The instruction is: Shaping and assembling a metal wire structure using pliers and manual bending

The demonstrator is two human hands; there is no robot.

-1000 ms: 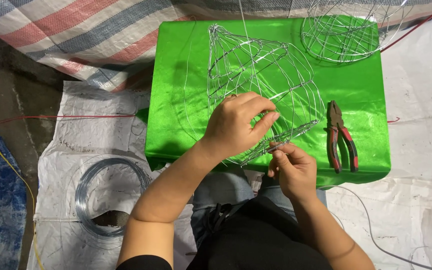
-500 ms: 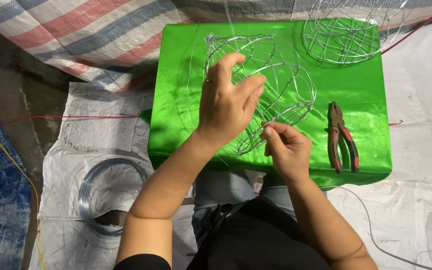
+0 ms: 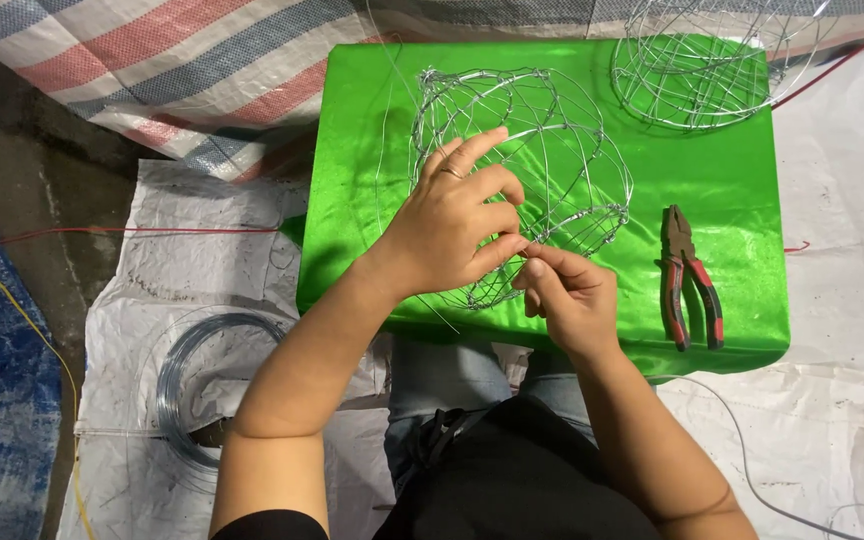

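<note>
Rounded silver wire frame (image 3: 542, 150) lies on its side.

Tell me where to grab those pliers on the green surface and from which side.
Take the pliers by the two red and black handles, coming from the near edge of the green surface. They lie flat with the handles spread toward the person and the metal jaws pointing away, clear of the wire frame, so the right hand is closest.

One head-worn camera looks steeply down, close over the green table (image 3: 732, 200)
</note>
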